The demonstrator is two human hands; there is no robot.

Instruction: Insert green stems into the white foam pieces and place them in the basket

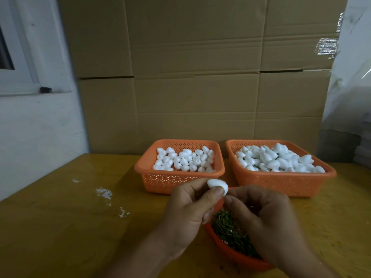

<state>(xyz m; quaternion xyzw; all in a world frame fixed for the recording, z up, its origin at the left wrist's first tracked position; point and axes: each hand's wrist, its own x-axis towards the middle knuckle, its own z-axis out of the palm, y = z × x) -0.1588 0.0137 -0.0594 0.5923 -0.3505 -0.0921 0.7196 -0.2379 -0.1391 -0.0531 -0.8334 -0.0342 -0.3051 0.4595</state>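
Observation:
My left hand (188, 205) pinches a white egg-shaped foam piece (217, 185) between thumb and fingers, above the near bowl. My right hand (263, 219) is right beside it, fingers curled and thumb tip touching the foam's end; any stem it holds is hidden. Below both hands an orange bowl (230, 255) holds a heap of green stems (226, 227). Behind, the left orange basket (160, 177) holds several plain foam pieces (184, 159). The right orange basket (285, 183) is heaped with foam pieces (279, 159), bits of green showing between them.
The wooden table (70, 227) carries scattered white foam crumbs (104, 193) at the left. Stacked cardboard boxes (200, 77) form a wall right behind the baskets. A white wall with a window frame (24, 77) is at the left, plastic sheeting (349, 77) at the right.

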